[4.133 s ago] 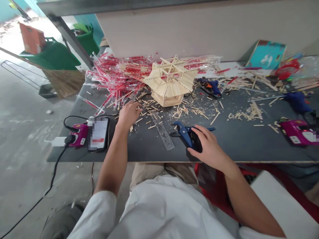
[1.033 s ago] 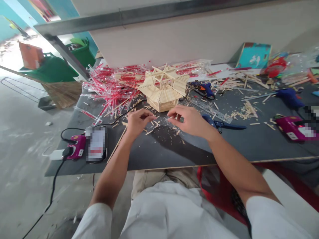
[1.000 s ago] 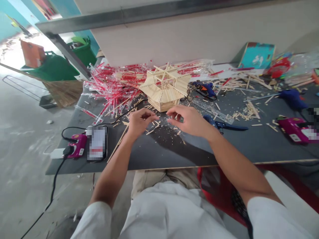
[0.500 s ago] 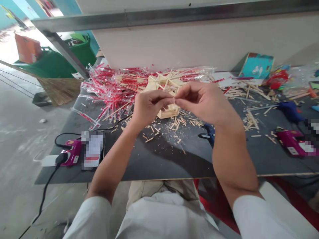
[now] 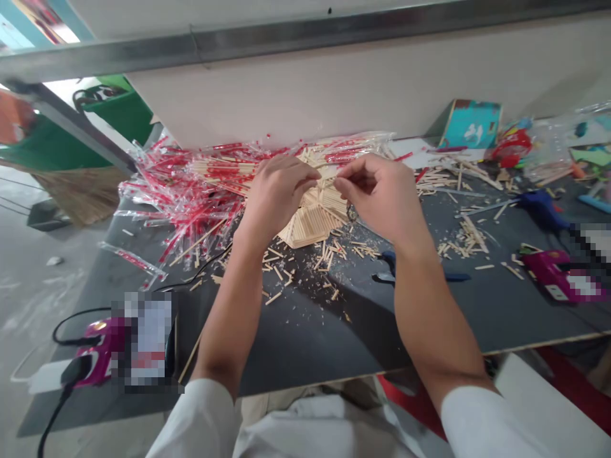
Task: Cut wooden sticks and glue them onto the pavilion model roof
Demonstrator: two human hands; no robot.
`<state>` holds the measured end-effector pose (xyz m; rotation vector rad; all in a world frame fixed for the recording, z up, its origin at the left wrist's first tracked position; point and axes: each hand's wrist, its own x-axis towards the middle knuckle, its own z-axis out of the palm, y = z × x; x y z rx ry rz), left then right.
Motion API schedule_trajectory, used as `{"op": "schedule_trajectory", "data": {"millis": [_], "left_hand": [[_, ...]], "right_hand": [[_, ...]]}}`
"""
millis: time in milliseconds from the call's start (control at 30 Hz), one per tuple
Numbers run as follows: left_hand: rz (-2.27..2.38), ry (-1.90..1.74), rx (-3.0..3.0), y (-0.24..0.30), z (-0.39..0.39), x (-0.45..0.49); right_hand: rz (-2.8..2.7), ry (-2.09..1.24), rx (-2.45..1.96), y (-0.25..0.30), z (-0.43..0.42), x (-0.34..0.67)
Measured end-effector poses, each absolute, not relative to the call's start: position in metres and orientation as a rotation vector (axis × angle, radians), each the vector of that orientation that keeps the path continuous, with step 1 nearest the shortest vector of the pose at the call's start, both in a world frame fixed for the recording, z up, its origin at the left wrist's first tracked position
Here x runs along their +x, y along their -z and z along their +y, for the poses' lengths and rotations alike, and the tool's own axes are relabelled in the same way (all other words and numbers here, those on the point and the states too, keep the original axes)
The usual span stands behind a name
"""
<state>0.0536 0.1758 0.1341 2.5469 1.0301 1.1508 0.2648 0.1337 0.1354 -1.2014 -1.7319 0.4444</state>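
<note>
A model built of thin wooden sticks (image 5: 310,224) stands on the dark table, its slatted base in plain sight and its upper part partly behind my fingers. My left hand (image 5: 279,194) is bent over its left side, fingers and thumb drawn together near the top. On the other side my right hand (image 5: 384,197) is pinched, thumb against forefinger, close to the model's upper sticks. Whatever either pinch holds is too small or hidden to make out. A narrow gap separates the fingertips of the two hands.
Red-and-clear plastic wrappers (image 5: 181,197) pile up at the left. Stick offcuts (image 5: 329,254) litter the table. Blue-handled pliers (image 5: 387,267) lie by my right forearm, a blue glue gun (image 5: 541,207) farther right. A phone (image 5: 150,337) and magenta power strip (image 5: 102,346) lie front left.
My fingertips, earlier meeting in front of the model, are now apart, over its upper part. The base shows more. The whole view has shifted and tilted.
</note>
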Motion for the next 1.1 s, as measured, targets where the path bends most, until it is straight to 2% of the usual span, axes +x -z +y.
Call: {"op": "schedule_trajectory", "data": {"millis": [600,867,1100], "left_hand": [[0.929,-1.126,2.549,-0.125,0.184,0.057],[0.93,-1.113,2.586,-0.125,0.184,0.059],[0.941,-1.096,2.649,-0.129,0.184,0.06]], "right_hand": [[-1.762,-0.453,-1.215,-0.14,0.128,0.256],[-1.786,-0.625,-1.191,-0.132,0.138,0.263],[-1.828,-0.583,-1.237,-0.131,0.143,0.262]]}}
